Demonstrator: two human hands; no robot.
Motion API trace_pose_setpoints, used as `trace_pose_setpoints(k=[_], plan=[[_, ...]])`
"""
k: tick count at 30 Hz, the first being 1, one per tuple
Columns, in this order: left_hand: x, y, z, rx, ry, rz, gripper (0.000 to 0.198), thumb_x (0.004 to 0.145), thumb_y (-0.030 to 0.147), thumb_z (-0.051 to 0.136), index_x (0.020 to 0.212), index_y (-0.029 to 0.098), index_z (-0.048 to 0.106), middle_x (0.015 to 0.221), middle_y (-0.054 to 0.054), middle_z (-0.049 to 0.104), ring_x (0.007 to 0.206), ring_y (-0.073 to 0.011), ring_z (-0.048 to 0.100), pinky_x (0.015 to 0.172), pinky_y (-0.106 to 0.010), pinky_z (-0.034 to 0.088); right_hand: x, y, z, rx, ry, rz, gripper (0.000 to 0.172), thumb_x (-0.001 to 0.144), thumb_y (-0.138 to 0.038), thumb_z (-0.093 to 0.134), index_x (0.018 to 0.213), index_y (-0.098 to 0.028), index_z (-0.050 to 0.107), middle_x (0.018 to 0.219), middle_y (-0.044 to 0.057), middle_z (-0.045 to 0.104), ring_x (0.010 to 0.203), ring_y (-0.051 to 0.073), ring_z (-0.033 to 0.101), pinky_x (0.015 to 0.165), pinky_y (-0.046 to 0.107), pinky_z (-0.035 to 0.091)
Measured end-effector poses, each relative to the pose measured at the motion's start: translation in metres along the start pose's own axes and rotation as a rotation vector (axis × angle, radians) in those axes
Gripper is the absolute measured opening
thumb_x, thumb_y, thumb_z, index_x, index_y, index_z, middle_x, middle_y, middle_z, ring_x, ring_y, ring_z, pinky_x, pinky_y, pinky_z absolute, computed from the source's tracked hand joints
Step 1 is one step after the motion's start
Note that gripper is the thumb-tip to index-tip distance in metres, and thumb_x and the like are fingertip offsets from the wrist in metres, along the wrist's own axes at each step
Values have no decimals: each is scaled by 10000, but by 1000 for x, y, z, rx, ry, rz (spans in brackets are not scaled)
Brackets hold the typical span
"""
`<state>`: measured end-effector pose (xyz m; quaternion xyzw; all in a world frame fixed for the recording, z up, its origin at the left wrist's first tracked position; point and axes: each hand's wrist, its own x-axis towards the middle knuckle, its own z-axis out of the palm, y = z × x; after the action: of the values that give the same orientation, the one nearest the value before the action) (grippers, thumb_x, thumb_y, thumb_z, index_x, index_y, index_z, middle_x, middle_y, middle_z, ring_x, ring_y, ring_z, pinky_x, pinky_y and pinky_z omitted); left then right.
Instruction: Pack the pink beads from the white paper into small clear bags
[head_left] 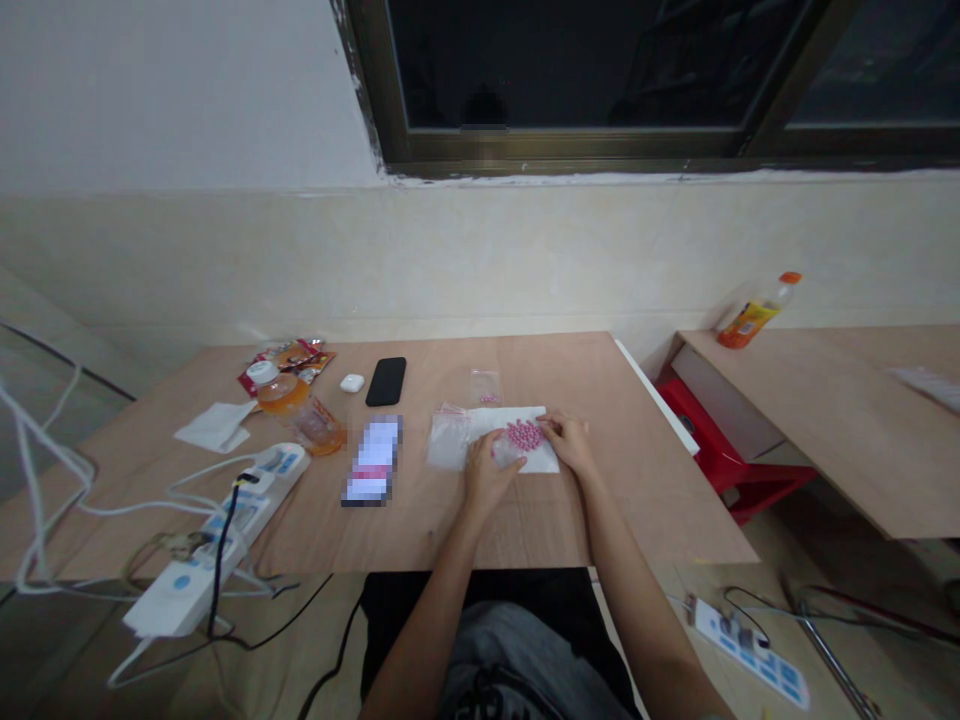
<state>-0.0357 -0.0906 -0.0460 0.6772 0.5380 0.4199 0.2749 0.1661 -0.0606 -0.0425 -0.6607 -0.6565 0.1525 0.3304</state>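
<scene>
A cluster of small pink beads (524, 435) lies on a white sheet (541, 458) in the middle of the wooden table (600, 500). My left hand (486, 476) rests at the sheet's near edge, its fingers curled just below the beads. My right hand (566, 441) sits at the beads' right side, with its fingertips close together against them. A clear plastic bag (450, 442) extends left from the sheet. Behind it lies a small clear bag (485, 386) with a few pink beads inside. What my fingers touch is hard to make out.
On the table's left are a black phone (386, 381), a white earbud case (352, 383), a blurred item (373, 460), a bottle (281, 395), snack packets (289, 362) and a white tissue (216, 427). A white power strip (266, 490) trails cables over the near edge.
</scene>
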Motion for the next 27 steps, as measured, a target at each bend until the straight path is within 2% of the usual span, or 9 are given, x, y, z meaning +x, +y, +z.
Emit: trace_pose_setpoints(k=[8, 27], plan=[[1, -4, 1, -24, -5, 2, 605, 663, 303, 785, 1210, 204, 546, 1180, -79, 615, 1092, -234, 565, 925, -401, 470, 0, -3, 0, -85, -72, -12, 252, 906, -307, 486, 1006, -279, 716, 1069, 51, 694, 1032, 237, 556, 879, 383, 281], [1, -1, 0, 21, -9, 3, 564, 684, 317, 773, 1201, 213, 572, 1147, -86, 631, 1050, -238, 575, 888, -384, 480, 1, -2, 0, -112, -61, -16, 237, 886, -363, 506, 912, -255, 715, 895, 27, 685, 910, 214, 560, 807, 339, 274]])
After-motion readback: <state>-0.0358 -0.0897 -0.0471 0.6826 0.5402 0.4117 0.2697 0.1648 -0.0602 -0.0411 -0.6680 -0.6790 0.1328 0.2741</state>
